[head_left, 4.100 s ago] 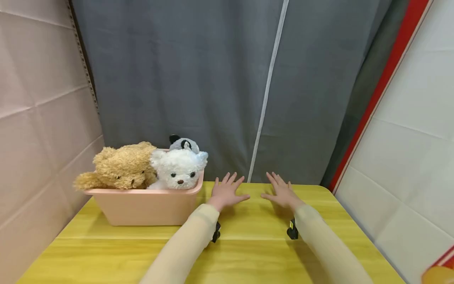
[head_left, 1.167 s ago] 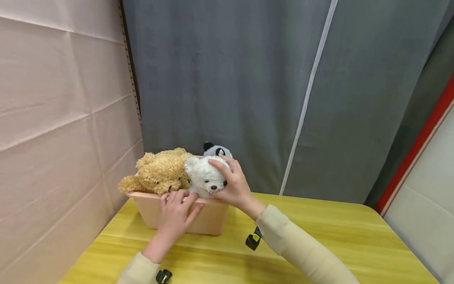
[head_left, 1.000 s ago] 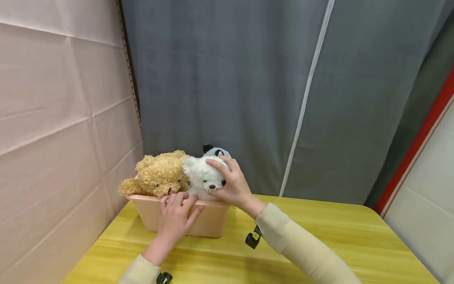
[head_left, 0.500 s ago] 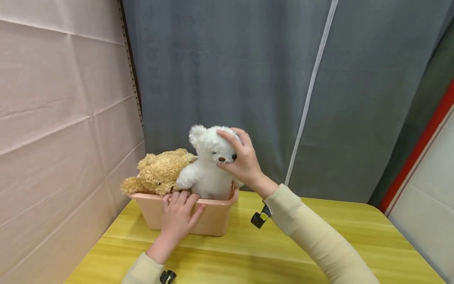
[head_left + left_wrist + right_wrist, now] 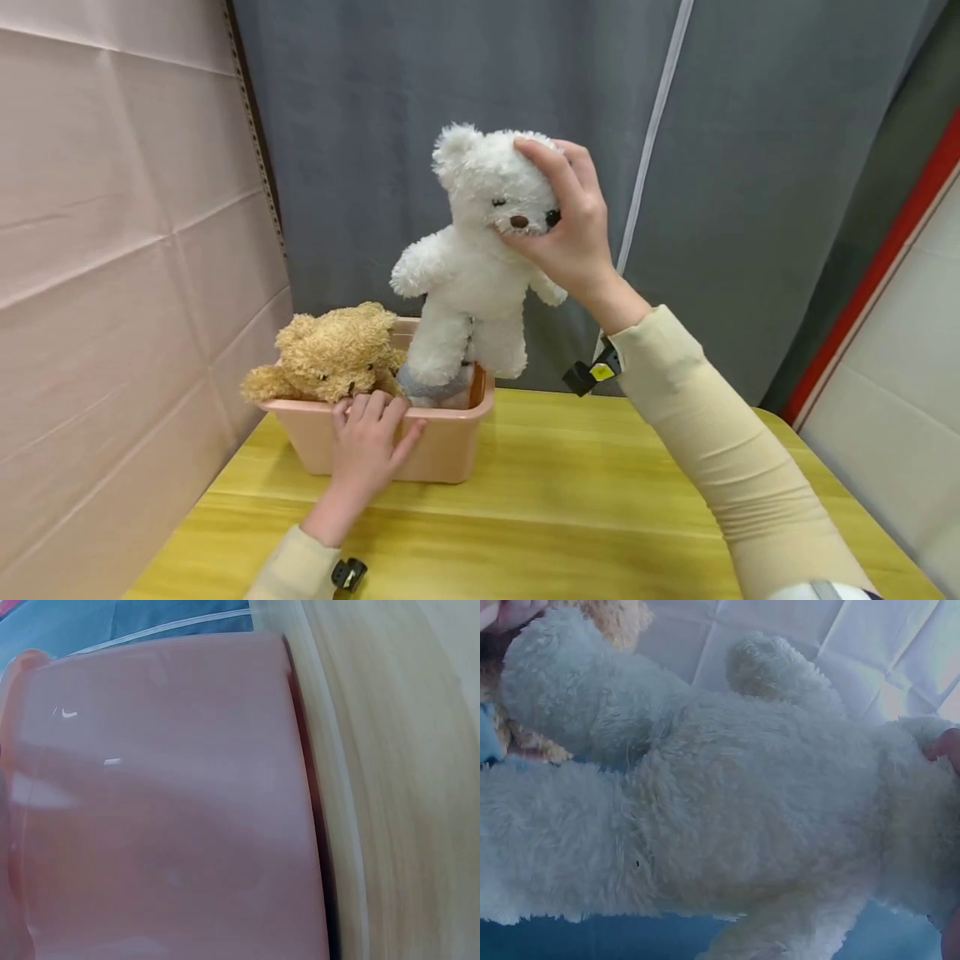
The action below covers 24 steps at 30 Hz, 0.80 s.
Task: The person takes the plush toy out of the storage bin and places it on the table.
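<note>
A white teddy bear (image 5: 487, 267) hangs upright above the pink plastic bin (image 5: 442, 454), its feet at the level of the bin's opening. My right hand (image 5: 573, 217) grips the bear's head from the right side, thumb under the muzzle and fingers across the top. The bear's fluffy body (image 5: 750, 802) fills the right wrist view. My left hand (image 5: 371, 437) holds the front rim of the bin, fingers curled over it. In the left wrist view the bin's wall (image 5: 165, 802) takes up most of the picture.
A tan teddy bear (image 5: 337, 350) lies in the bin's left part. Beside it a grey plush (image 5: 435, 392) is partly hidden behind the white bear's feet. The bin stands on a yellow wood-grain table (image 5: 570, 467), with a grey curtain (image 5: 360, 167) behind and a pale wall covering (image 5: 112, 292) at left.
My hands moved from over the table to the bin and the white bear. My right hand has lifted the bear up and rightward out of the bin; the left stays at the rim.
</note>
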Available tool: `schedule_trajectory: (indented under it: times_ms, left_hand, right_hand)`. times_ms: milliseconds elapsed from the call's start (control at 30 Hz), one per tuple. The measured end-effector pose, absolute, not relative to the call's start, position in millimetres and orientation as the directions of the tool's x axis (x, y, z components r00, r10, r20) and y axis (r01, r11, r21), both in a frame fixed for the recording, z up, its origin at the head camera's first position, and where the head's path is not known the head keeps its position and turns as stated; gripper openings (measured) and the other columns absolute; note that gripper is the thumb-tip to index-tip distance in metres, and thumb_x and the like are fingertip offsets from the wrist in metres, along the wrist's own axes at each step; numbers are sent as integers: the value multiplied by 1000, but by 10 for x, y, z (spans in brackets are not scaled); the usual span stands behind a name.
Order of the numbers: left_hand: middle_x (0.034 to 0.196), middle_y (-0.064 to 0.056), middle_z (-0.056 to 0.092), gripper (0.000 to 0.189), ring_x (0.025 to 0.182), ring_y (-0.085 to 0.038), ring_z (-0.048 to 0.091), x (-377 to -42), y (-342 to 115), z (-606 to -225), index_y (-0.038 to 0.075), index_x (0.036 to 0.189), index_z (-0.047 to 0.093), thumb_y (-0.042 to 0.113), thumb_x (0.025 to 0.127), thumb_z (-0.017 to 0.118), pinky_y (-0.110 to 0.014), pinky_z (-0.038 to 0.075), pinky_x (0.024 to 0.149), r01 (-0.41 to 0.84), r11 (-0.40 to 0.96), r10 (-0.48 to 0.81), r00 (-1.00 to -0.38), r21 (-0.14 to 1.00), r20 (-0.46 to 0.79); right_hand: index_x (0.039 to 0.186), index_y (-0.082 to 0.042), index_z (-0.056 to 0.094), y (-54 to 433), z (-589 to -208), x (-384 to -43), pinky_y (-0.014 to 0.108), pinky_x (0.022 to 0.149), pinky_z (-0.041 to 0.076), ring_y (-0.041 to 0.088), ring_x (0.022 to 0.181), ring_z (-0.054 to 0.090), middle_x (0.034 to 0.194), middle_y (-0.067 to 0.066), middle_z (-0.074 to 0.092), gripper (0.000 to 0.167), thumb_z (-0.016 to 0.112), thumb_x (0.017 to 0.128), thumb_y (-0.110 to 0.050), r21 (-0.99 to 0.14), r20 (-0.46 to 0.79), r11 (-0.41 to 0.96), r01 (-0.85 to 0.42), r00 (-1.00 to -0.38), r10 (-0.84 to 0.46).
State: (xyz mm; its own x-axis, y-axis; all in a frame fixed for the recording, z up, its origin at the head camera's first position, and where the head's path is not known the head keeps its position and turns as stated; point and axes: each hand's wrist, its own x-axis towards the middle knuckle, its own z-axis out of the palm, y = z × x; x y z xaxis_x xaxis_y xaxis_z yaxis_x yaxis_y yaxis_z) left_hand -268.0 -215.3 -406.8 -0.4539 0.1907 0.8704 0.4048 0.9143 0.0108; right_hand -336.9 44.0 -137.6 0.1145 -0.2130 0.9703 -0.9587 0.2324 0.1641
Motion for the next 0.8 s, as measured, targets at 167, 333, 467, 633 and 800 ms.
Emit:
schedule_trajectory:
  times_ms: [167,333,467,633,800]
  left_hand:
    - [89,-4,52,43,82,-27,45,-2679,-2179,-4068,14,96,60,55,94,47,-55,26,86,400,916,182,-446,14,876]
    - [90,-4,53,44,83,-26,46,-2660,-2226,-4083,14,98,62,55,94,47,-55,25,87,391,920,171,-459,26,872]
    - [90,-5,53,42,84,-27,46,-2609,-2277,-4099,13,99,62,52,91,51,-56,24,88,390,920,157,-469,44,869]
    - [92,-7,54,40,85,-29,46,-2544,-2326,-4077,12,100,62,50,89,53,-57,24,89,385,921,157,-486,50,860]
    - [92,-7,54,48,85,-28,45,-2551,-2326,-4070,11,100,62,55,95,44,-56,25,88,399,917,178,-479,33,859]
  right_hand:
    - [126,-4,57,642,-1319,-3393,37,95,41,25,115,49,121,18,52,67,86,66,-6,143,971,280,-949,80,-225]
    - [128,-6,57,840,-1422,-3474,38,94,41,27,114,48,121,18,52,68,87,67,-9,83,968,360,-929,-10,-251]
    - [130,-6,56,943,-1617,-3562,40,94,42,28,114,48,122,20,51,71,88,66,-9,21,959,409,-912,-97,-267]
    - [131,-7,54,1039,-1898,-3682,43,94,41,30,115,48,124,21,49,73,87,66,-8,-55,952,453,-890,-183,-244]
    - [131,-8,55,1181,-2150,-3818,46,95,40,32,116,47,125,21,49,75,87,63,-5,-123,949,503,-855,-250,-194]
